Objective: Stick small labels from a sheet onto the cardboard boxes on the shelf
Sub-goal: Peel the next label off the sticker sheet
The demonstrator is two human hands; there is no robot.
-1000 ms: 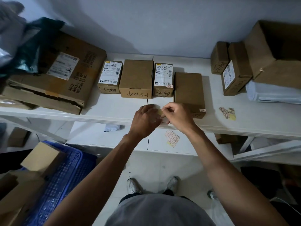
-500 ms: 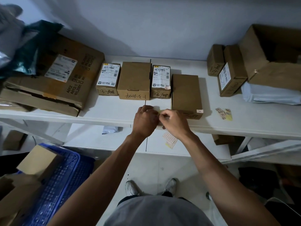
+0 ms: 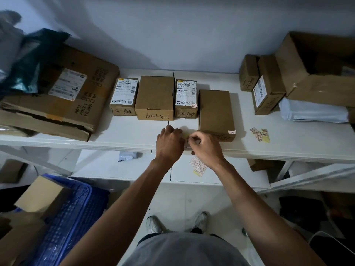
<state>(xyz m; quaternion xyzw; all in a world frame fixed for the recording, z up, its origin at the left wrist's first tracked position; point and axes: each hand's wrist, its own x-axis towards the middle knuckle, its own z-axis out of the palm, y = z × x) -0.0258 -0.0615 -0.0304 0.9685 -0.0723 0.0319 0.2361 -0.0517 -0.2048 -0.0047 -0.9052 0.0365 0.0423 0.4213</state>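
White shelf along a pale wall carries a row of cardboard boxes. Left hand and right hand meet at its front edge, fingers curled and pinched on a small yellowish label sheet between them, beside a plain box already labelled at its near corner. Spare labels lie to the right.

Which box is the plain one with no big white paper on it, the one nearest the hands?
Find the white shelf with four small cardboard boxes in a row at its middle. Take the rightmost box, which sits nearer the front edge than the rest, beside the right hand. It alone has a bare brown top with one tiny label at its front right corner.
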